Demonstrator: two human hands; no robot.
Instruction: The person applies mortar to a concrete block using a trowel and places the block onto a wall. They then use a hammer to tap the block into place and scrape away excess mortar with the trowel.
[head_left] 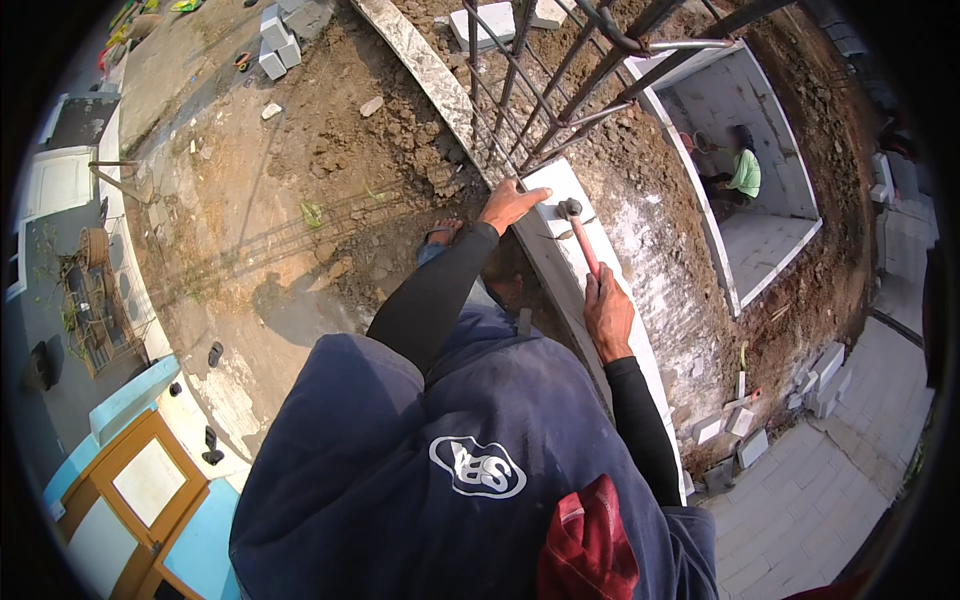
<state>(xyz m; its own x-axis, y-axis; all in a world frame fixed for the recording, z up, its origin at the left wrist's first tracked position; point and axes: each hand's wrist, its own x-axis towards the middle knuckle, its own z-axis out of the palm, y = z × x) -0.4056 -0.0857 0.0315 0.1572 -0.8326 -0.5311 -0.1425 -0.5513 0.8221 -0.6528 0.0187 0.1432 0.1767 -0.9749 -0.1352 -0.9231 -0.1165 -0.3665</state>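
A left hand (513, 206) is resting at a white block wall's (565, 259) far end, and a drifting swing would be endangering its fingers; too hard a hit would be risking cracked block. Over the wall, a right hand (609, 317) is clenching its grip around a red-handled hammer (582, 241), head pointing toward the steel bars (632, 97) beyond that end, long axis running roughly along the wall. Whether the left grip is clasping anything is unclear.
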